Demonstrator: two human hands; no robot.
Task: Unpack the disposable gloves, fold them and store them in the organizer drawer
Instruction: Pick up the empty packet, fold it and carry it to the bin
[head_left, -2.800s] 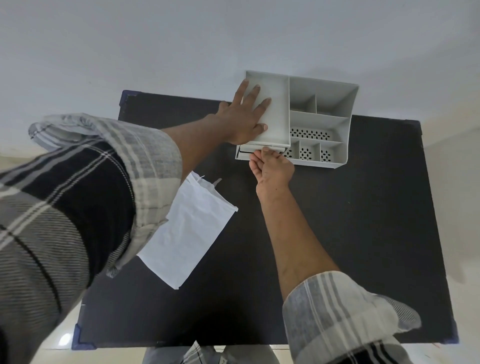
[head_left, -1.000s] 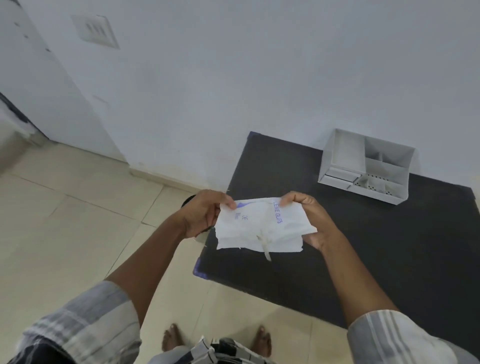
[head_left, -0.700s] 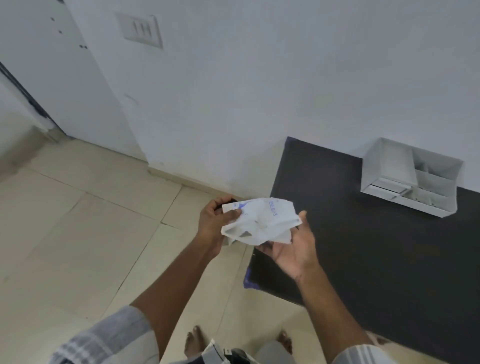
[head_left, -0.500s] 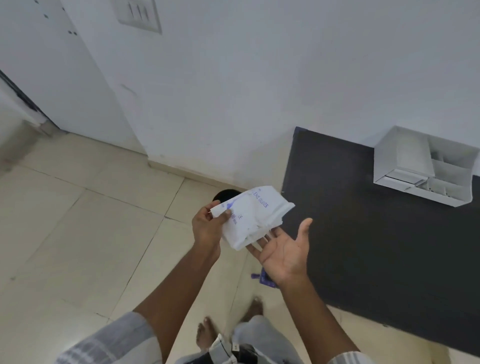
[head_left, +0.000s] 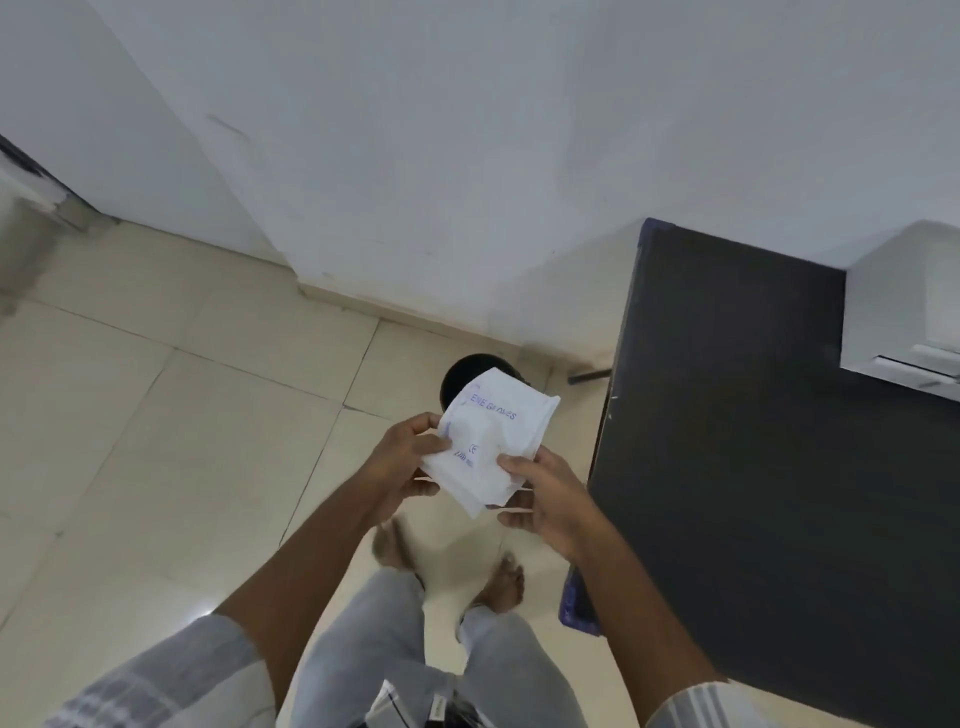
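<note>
1. So, left hand (head_left: 402, 462) pinches the wrapper (head_left: 485, 447); loosen up and it just flutters to the floor.
2. Right hand (head_left: 545, 493) grips its lower corner; a sloppy toss could miss the bin (head_left: 457, 376) just beyond.
3. Organizer (head_left: 904, 317) sits far right of both hands, gloves not visible.

It looked like a home room: beige floor tiles (head_left: 171, 467), plain white wall (head_left: 467, 156), bare feet (head_left: 498, 582).

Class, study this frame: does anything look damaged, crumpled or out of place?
Yes: the white glove packet, pinched by the left hand and right hand, is crumpled and held over the floor, away from the black table.
</note>
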